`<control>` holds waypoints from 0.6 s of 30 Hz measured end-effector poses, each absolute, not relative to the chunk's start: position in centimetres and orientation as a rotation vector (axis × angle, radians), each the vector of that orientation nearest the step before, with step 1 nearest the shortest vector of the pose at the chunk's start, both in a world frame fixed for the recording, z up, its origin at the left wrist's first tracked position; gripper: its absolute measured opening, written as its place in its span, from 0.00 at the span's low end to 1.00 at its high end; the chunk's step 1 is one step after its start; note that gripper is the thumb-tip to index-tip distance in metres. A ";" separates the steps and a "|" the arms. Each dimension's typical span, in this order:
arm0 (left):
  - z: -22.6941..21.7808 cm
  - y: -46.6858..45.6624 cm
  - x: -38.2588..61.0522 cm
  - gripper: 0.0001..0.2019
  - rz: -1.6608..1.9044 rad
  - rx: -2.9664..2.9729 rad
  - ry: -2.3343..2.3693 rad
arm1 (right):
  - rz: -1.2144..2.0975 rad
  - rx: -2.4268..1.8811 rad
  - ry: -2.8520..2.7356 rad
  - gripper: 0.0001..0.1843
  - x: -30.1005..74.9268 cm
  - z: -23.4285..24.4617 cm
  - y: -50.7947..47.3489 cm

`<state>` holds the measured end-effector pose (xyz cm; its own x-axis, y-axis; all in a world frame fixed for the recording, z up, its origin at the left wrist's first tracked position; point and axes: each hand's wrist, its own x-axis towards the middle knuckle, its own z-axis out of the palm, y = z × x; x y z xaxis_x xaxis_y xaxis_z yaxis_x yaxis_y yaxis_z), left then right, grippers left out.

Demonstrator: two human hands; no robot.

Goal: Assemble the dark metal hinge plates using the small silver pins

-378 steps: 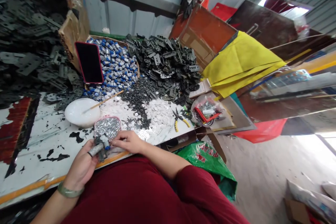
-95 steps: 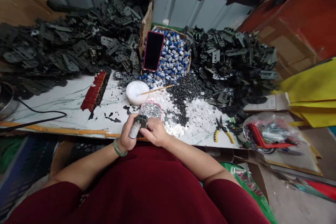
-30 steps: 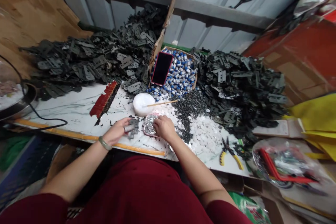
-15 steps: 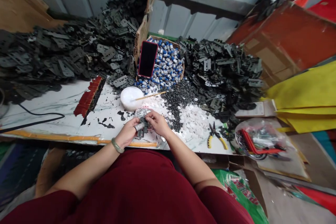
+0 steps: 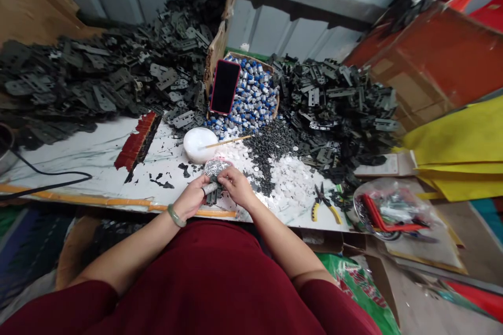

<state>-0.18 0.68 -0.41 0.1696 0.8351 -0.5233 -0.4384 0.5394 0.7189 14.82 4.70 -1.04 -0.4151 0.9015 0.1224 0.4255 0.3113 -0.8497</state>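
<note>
White bowl [image 5: 195, 157] and tray [image 5: 220, 159] of silvery bits sit beyond the hands [image 5: 238, 187].

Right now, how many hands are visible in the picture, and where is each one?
2. The left hand holds a dark metal part; the right hand is close at its right side, beside the silvery pins. I see no other hand.

Near the upper middle of the frame we see a phone [image 5: 225, 87] with a red edge and dark screen, standing slightly tilted. Low and right of centre, we find yellow-handled pliers [image 5: 322, 199] lying spread on the table [image 5: 92, 144]. Yellow sheeting [image 5: 459, 146] fills the right edge, a green bag [image 5: 356, 285] sits lower right, and a black cord [image 5: 55, 172] curves at left.
</note>
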 end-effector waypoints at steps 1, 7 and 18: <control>-0.4 0.7 -0.2 0.17 0.954 0.455 1.052 | 1.031 -1.183 -1.951 0.06 14.8 -1.1 4.6; -0.6 0.6 -0.4 0.15 0.951 0.453 1.052 | 1.122 -1.276 -1.866 0.06 14.7 -1.2 4.5; -1.5 0.3 -0.5 0.13 0.952 0.460 1.064 | 0.632 -1.174 -2.238 0.11 15.0 -1.2 3.8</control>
